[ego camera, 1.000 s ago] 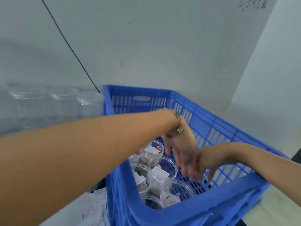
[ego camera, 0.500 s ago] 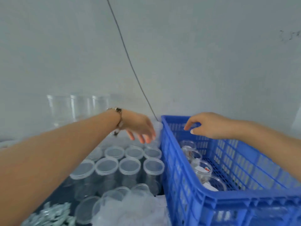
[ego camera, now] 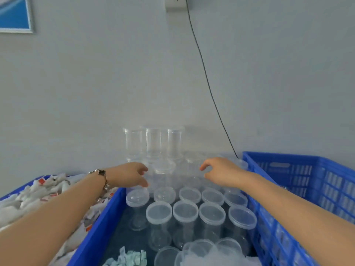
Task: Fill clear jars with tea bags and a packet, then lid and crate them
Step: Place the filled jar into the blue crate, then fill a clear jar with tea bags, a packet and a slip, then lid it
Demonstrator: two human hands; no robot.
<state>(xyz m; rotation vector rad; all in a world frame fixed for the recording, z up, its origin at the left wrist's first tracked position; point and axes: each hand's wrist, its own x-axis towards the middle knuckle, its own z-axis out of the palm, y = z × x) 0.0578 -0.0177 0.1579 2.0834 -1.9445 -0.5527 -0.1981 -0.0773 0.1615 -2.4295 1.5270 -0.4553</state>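
A thin black cable (ego camera: 206, 77) hung from a white wall socket (ego camera: 175, 3) down the pale grey wall (ego camera: 96, 83); a blue framed picture (ego camera: 15, 15) showed top left.

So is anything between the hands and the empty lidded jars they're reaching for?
Nothing visible. The left hand and right hand hover open above the back rows of lidded jars, with only air between them and the lids.
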